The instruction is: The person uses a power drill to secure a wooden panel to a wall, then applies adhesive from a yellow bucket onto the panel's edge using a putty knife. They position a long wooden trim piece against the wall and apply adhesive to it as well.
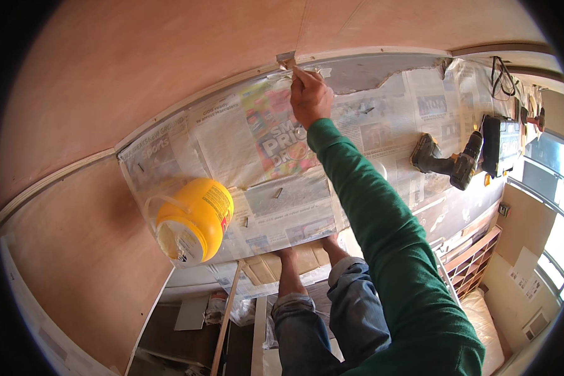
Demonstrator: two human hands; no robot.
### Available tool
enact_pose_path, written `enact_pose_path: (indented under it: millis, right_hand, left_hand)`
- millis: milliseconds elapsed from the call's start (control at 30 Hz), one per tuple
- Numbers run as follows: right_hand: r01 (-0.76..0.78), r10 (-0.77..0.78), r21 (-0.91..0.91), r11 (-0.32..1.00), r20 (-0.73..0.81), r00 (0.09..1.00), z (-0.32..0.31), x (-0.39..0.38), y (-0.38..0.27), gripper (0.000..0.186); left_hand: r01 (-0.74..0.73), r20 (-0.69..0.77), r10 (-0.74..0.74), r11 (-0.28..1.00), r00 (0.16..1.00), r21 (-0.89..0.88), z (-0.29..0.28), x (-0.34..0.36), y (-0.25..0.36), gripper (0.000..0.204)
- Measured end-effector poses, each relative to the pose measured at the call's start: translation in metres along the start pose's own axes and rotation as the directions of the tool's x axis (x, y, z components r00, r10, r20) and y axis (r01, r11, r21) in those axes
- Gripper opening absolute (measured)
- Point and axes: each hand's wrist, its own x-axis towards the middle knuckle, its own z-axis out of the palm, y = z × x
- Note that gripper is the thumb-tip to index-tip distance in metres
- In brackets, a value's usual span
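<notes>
My right hand [311, 94], at the end of a green sleeve, is closed around a putty knife [286, 59]. Its flat metal blade touches the pale trim strip [232, 76] where the wood panel [169, 47] meets the newspaper-covered surface [222, 147]. Most of the knife's handle is hidden in my fingers. Below the hand, a torn edge of newspaper borders a bare grey strip [363, 74]. Toward the left stands a yellow bucket [210, 210] with a whitish inside and a thin handle. My left hand is outside the picture.
On the right of the surface lie a cordless drill [460, 166] and a dark case [501, 145]. A black cable loop [501, 78] hangs at the far right. Small screws or scraps dot the newspaper. A wooden rack [476, 263] stands lower right, near bright windows [554, 244].
</notes>
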Motion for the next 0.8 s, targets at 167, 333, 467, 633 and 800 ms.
enact_pose_path:
  millis: [167,333,467,633,800]
  right_hand:
    - [-0.048,0.049,0.072,0.996,-0.011,0.999,0.009,-0.018,0.003,0.024]
    - [-0.024,0.03,0.121,0.992,-0.055,0.998,0.016,-0.027,0.001,0.025]
    - [0.04,-0.037,0.124,0.991,-0.02,0.999,0.013,-0.028,0.002,0.024]
    - [0.011,-0.008,0.074,0.997,-0.048,0.999,-0.006,-0.019,0.01,0.022]
    - [-0.001,0.003,0.047,0.999,-0.035,0.999,0.0,-0.005,0.012,0.021]
  left_hand:
    - [0.043,0.155,-0.046,0.999,0.987,0.023,-0.004,0.002,-0.001,0.06]
    - [-0.018,0.148,-0.007,0.987,0.989,0.162,-0.006,0.003,-0.005,0.069]
    - [-0.031,0.14,0.012,0.99,0.99,0.139,-0.003,0.0,-0.004,0.065]
    - [0.063,0.072,-0.063,0.998,0.995,0.005,0.002,-0.005,0.0,0.064]
    - [-0.054,0.185,0.017,0.979,0.983,0.197,-0.003,0.001,-0.005,0.061]
